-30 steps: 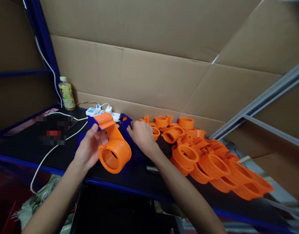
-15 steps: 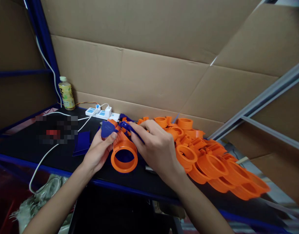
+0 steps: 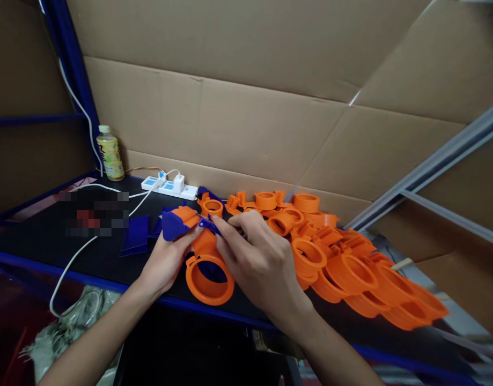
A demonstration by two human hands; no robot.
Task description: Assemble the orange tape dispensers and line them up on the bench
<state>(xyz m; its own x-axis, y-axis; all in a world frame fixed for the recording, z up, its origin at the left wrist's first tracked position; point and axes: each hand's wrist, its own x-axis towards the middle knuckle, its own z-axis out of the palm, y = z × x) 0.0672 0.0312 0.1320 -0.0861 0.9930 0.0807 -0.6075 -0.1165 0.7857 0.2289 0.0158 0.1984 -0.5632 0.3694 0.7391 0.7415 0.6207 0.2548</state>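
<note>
My left hand [image 3: 166, 262] grips an orange plastic part [image 3: 208, 271] with a wide ring at its near end and a blue cap [image 3: 171, 225] on its far end. My right hand [image 3: 256, 262] pinches a small blue plastic piece [image 3: 209, 224] against the top of that orange part, fingers closed on it. Both hands hover just above the black table [image 3: 49, 241]. A pile of several similar orange ring parts [image 3: 343, 262] lies right of my right hand.
Flat blue pieces [image 3: 136, 234] lie on the table left of my hands. A white power strip [image 3: 169, 187] with white cables and a drink bottle [image 3: 109, 154] stand at the back left. Cardboard sheets [image 3: 238, 123] wall the back. A blurred patch [image 3: 91, 214] covers something at left.
My right hand came from the blue pieces behind, carrying a small blue piece to the orange part. Both hands and the part shifted nearer and lower, the ring now facing me.
</note>
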